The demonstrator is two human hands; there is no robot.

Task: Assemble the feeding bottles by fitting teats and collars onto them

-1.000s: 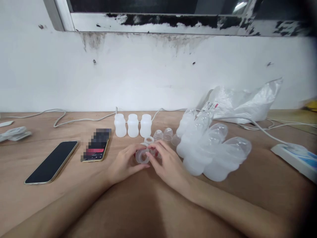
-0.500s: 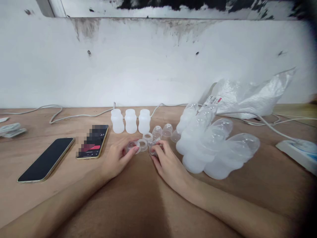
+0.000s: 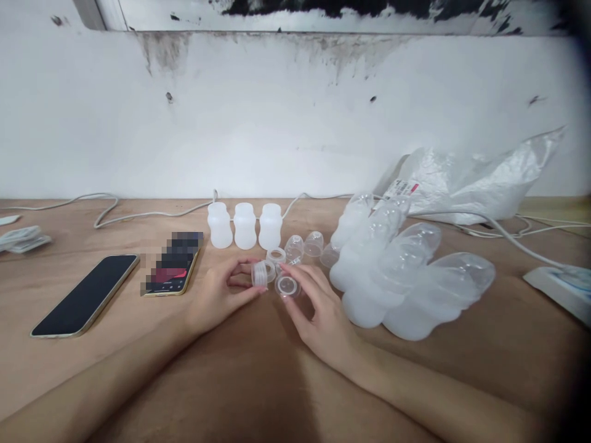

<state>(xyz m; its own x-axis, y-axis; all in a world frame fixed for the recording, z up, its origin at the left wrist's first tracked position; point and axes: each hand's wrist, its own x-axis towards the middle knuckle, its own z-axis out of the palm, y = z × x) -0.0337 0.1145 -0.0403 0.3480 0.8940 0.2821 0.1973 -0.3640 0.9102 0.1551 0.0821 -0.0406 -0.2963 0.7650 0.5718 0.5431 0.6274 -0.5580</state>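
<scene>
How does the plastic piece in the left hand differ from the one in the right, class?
The ribbed piece in the left hand is seen side-on, while the round piece in the right hand shows its circular face to the camera. The ribbed piece has visible ridges; the round piece shows a pale ring instead. Both look see-through.

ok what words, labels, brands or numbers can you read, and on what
Nothing is readable.
White label with red mark on the silvery plastic bag: print too small.
Lit screen of the black gold-edged phone: partly pixelated, rest too small.
Clear plastic dome by the right hand: faint marks, too blurred.
</scene>
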